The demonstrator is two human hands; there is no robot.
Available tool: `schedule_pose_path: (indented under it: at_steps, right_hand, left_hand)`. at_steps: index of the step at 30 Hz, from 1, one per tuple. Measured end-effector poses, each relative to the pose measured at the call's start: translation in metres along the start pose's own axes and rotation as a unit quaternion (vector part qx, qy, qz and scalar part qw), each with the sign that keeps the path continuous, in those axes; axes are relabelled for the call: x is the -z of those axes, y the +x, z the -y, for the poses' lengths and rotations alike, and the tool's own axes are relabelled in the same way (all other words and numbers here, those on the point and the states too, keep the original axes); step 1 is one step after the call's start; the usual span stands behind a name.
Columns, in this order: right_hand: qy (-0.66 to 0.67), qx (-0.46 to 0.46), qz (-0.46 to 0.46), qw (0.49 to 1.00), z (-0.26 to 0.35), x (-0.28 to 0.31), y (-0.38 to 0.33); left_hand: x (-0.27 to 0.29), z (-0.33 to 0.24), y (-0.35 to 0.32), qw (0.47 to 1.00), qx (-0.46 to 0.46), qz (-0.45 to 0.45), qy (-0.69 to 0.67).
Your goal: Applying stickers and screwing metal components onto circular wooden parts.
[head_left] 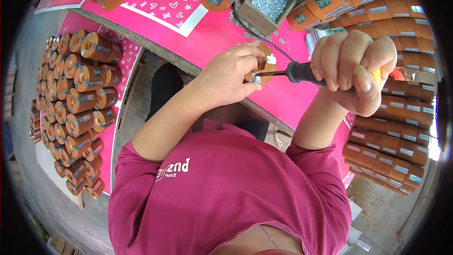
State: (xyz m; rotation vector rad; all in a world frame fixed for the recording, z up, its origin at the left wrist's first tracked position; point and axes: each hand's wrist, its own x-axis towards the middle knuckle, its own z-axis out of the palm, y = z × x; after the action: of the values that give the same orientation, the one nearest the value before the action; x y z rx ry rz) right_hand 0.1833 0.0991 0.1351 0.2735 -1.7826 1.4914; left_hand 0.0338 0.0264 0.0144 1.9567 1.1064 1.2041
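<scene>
My left hand is wrapped over a round brown wooden block at the edge of the pink table, holding it still. A small metal plate shows on the block near my thumb, and a pale metal fitting sits farther along it. My right hand is closed in a fist round the dark and yellow handle of a screwdriver. Its shaft points left, with the tip at the metal plate. Much of the block is hidden under my left fingers.
A wooden box of small silvery screws stands beyond the block, with flat metal pieces scattered beside it. A black cable crosses the pink table. Finished-looking wooden cylinders stand in rows at left and are stacked at right.
</scene>
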Motion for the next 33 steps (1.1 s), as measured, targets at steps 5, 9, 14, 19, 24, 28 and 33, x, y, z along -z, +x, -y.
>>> schedule_pose_path:
  at_steps: [5,9,14,19,24,28,33]
  right_hand:
    - [0.026,0.037,-0.027,0.999,-0.003,-0.001,0.000]
    - [0.017,0.042,-0.045,0.998,0.000,-0.002,-0.003]
    - [0.007,0.053,-0.045,0.998,0.000,-0.005,-0.004]
    - [-0.029,0.072,-0.125,0.989,0.009,0.000,-0.022]
    - [-0.031,0.129,-0.308,0.942,0.033,0.009,-0.065]
    - [-0.090,0.137,-0.310,0.937,0.063,0.015,-0.086]
    - [-0.133,0.131,-0.323,0.928,0.071,0.003,-0.096]
  left_hand:
    - [0.010,0.001,0.001,0.998,0.023,0.054,-0.014]
    - [0.007,-0.004,0.002,0.997,0.053,0.054,-0.017]
    - [0.007,-0.001,0.001,0.998,0.021,0.051,-0.013]
    - [0.005,0.002,0.002,0.998,-0.001,0.061,0.015]
    - [0.007,-0.009,-0.010,0.981,-0.047,0.029,0.184]
    - [-0.003,-0.011,-0.011,0.949,-0.060,-0.002,0.310]
    - [0.015,-0.019,-0.015,0.938,-0.046,-0.004,0.343]
